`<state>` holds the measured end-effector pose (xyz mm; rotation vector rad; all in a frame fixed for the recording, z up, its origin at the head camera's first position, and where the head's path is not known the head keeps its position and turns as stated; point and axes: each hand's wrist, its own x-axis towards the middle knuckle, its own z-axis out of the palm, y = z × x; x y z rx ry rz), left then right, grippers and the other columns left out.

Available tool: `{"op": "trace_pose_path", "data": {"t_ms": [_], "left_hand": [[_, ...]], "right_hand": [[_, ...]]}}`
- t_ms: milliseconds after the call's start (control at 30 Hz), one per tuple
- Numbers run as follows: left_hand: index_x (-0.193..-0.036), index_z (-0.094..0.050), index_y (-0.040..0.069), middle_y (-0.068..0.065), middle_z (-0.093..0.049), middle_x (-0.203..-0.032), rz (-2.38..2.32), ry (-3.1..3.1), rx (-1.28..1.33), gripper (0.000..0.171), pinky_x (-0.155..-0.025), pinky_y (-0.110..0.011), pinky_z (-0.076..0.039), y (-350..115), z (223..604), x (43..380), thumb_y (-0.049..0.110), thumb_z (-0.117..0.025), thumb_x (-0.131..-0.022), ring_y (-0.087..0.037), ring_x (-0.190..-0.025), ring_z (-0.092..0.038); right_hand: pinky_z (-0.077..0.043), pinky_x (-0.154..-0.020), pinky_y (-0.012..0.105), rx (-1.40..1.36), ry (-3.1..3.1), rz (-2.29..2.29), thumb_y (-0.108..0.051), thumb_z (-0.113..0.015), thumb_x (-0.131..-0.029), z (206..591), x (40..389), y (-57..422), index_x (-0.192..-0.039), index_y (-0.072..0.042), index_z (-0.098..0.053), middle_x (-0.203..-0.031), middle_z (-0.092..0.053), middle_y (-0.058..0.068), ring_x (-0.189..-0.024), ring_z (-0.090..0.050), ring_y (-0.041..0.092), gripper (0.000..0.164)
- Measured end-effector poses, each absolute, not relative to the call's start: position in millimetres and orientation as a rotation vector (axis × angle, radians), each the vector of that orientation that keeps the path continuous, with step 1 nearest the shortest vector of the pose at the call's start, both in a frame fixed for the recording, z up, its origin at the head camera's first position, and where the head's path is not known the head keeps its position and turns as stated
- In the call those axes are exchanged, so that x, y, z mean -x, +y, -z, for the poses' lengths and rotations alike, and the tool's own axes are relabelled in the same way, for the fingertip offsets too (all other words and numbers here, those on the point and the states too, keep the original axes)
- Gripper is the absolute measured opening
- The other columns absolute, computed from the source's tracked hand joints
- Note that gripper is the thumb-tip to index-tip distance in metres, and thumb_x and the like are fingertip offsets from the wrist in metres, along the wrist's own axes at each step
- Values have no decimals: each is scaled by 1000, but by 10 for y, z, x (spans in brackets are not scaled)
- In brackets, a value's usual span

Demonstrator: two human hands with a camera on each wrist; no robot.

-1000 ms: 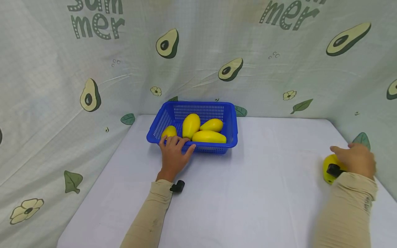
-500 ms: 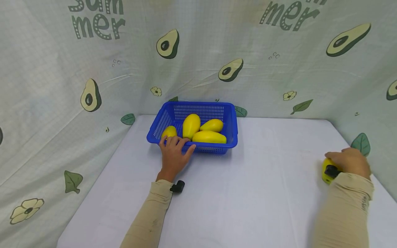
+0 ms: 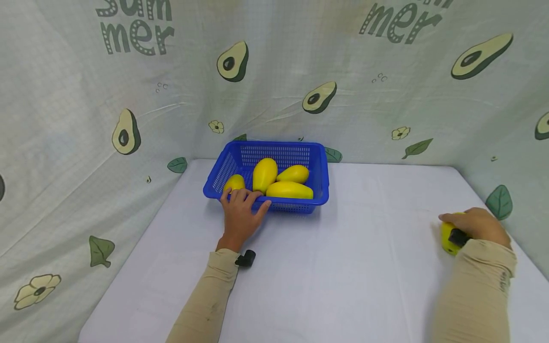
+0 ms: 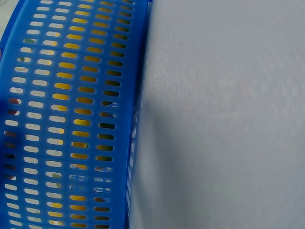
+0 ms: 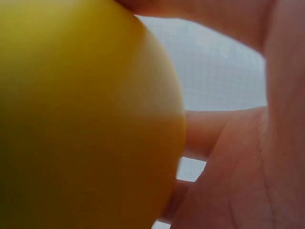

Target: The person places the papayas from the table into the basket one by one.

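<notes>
My left hand (image 3: 241,218) grips the front rim of a blue plastic basket (image 3: 296,201), its fingers over the edge and thumb on the near side. Several yellow mangoes lie inside, among them a long mango (image 3: 289,190) along the front wall. In the left wrist view the slotted wall of the basket (image 4: 127,95) shows yellow through its holes. Far to the right, my right hand (image 3: 483,226) holds another yellow mango (image 3: 447,239), partly hidden by the hand and wrist camera. The right wrist view shows this mango (image 5: 86,119) up close, with thumb and fingers around it.
A white cloth-covered table (image 3: 343,267) stretches between the two hands. Behind it and along both sides hangs a pale curtain (image 3: 274,57) printed with avocados, leaves and flowers. The basket stands at the table's back edge, near the curtain.
My right hand has moved slightly left and down over the mango, and its fingers have closed around it. The left hand and basket have stayed in place.
</notes>
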<state>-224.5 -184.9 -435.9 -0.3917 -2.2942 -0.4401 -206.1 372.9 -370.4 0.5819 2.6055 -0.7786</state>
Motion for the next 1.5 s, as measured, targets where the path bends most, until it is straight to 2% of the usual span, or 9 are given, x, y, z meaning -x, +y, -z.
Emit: {"op": "trace_pose_path", "data": {"t_ms": [233,367,567,800,933,1033,1100,1367,1500], "left_hand": [[-108,-72,13,-7,-61,-97,432,-2299,389,41,-108,-58,-22,-1854,4379,2252,50,-63,-94,-30,-104,-55],[-108,-72,13,-7,-60,-97,436,-2296,390,40,-108,-58,-22,-1853,4378,2253,49,-63,-94,-30,-105,-54],[-109,-72,13,-7,-61,-97,430,-2295,389,40,-109,-58,-22,-1847,4372,2255,50,-63,-94,-30,-105,-54],[-109,-72,13,-8,-61,-98,434,-2317,380,41,-109,-59,-21,-1848,4370,2238,50,-63,-94,-30,-106,-54],[-109,-72,12,-8,-61,-98,436,-2317,381,42,-109,-59,-20,-1852,4370,2242,50,-62,-95,-31,-106,-54],[-109,-72,12,-8,-61,-97,439,-2302,388,42,-109,-59,-21,-1854,4370,2255,50,-63,-94,-31,-105,-54],[-109,-72,12,-8,-61,-97,442,-2296,386,42,-109,-59,-21,-1858,4373,2260,50,-63,-94,-31,-105,-55],[-109,-73,12,-8,-61,-96,434,-2307,373,42,-109,-59,-21,-1872,4379,2236,50,-62,-94,-31,-104,-55],[-108,-72,12,-8,-61,-96,437,-2299,386,42,-110,-58,-21,-1865,4374,2241,51,-62,-94,-30,-104,-55]], "right_hand": [[-45,-78,57,-611,2679,815,-60,-49,-96,3739,2053,3677,-138,21,-26,-124,-38,42,-101,-44,50,94],[-45,-79,60,-680,2762,861,-60,-48,-96,3760,2086,3631,-143,20,-22,-126,-36,42,-103,-42,52,97],[-48,-80,58,-744,2831,974,-62,-49,-95,3757,2150,3565,-145,20,-24,-131,-38,42,-104,-45,52,99],[-49,-78,49,-707,2814,1216,-65,-49,-93,3768,2236,3385,-151,15,-14,-141,-32,41,-109,-47,51,105],[-49,-87,54,-639,2792,1343,-70,-45,-92,3764,2311,3251,-154,10,-9,-148,-27,40,-116,-46,50,107],[-44,-98,60,-616,2787,1397,-71,-43,-92,3765,2364,3153,-156,7,-7,-150,-24,39,-119,-44,50,107],[-42,-100,61,-606,2778,1424,-71,-42,-93,3767,2396,3097,-156,6,-6,-151,-24,38,-120,-44,49,106],[-43,-101,56,-607,2734,1560,-71,-41,-93,3832,2477,2963,-157,3,-10,-152,-29,33,-121,-45,43,103],[-52,-88,40,-597,2746,1599,-70,-43,-93,3840,2505,2906,-158,2,-14,-150,-33,31,-117,-48,39,101]]}}
